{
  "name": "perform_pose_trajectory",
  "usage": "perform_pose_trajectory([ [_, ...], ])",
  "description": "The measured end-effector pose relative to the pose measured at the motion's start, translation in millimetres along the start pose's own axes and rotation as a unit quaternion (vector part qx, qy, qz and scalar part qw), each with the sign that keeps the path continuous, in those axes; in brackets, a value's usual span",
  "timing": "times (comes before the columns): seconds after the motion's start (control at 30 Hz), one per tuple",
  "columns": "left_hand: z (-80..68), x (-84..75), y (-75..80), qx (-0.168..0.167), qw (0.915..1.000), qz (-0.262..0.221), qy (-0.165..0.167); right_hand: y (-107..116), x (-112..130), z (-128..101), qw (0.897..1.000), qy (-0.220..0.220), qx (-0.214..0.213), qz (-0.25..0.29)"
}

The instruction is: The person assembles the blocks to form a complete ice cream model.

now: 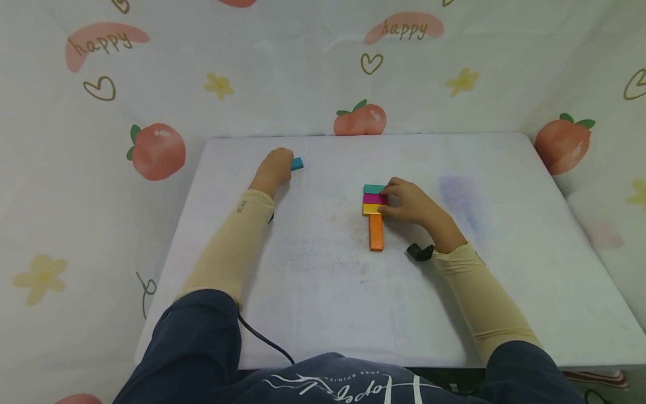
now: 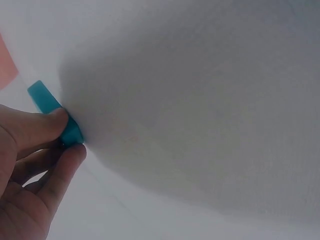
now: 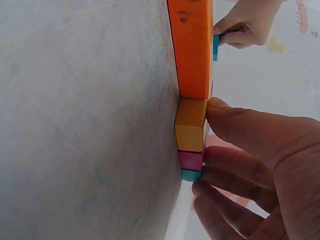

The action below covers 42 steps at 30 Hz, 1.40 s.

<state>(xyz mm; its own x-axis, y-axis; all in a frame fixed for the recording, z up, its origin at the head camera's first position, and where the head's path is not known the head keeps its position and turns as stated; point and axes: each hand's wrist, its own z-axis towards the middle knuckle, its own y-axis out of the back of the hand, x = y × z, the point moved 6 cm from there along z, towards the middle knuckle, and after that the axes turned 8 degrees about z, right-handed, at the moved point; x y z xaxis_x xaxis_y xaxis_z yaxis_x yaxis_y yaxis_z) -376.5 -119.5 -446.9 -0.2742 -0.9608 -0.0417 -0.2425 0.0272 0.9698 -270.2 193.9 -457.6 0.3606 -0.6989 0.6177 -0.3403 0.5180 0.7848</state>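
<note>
At the far left of the table, my left hand (image 1: 275, 166) pinches a blue block (image 1: 297, 164) between thumb and fingers. The left wrist view shows this block (image 2: 75, 131) up close, its far end sticking out past the thumb. My right hand (image 1: 410, 203) touches a row of blocks near the table's middle. In that row lie a teal block (image 1: 373, 189), a magenta block (image 1: 372, 198) and a yellow block (image 1: 371, 209), side by side. An orange block (image 1: 375, 233) extends from the yellow one toward the body. The right thumb (image 3: 235, 117) rests on the yellow block, with the fingers by the magenta and teal ones.
A white table (image 1: 313, 314) carries the blocks, with a faint purple stain (image 1: 459, 202) at the right. Behind it hangs a cloth (image 1: 287, 84) printed with peaches. A dark device (image 1: 420, 252) sits beside the right wrist. A black cable (image 1: 264, 338) runs from the left sleeve.
</note>
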Motion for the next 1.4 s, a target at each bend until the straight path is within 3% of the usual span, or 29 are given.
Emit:
perform_pose_trajectory([
  [0.57,4.5,-18.4,-6.3,-0.005,0.9989,-0.032,-0.032,1,0,1,1.000,0.003,-0.001,-0.009],
  [0.8,3.0,-22.7,-9.2,-0.004,0.9932,-0.113,-0.029,1,0,1,1.000,0.008,-0.002,-0.005],
  [0.9,1.9,-28.6,-10.5,-0.006,0.9913,-0.126,-0.039,0,-2,1,1.000,0.004,-0.002,-0.001],
  [1.4,5.9,-60.5,-11.1,-0.012,0.9912,-0.116,-0.063,0,-3,1,1.000,-0.005,-0.002,0.002],
])
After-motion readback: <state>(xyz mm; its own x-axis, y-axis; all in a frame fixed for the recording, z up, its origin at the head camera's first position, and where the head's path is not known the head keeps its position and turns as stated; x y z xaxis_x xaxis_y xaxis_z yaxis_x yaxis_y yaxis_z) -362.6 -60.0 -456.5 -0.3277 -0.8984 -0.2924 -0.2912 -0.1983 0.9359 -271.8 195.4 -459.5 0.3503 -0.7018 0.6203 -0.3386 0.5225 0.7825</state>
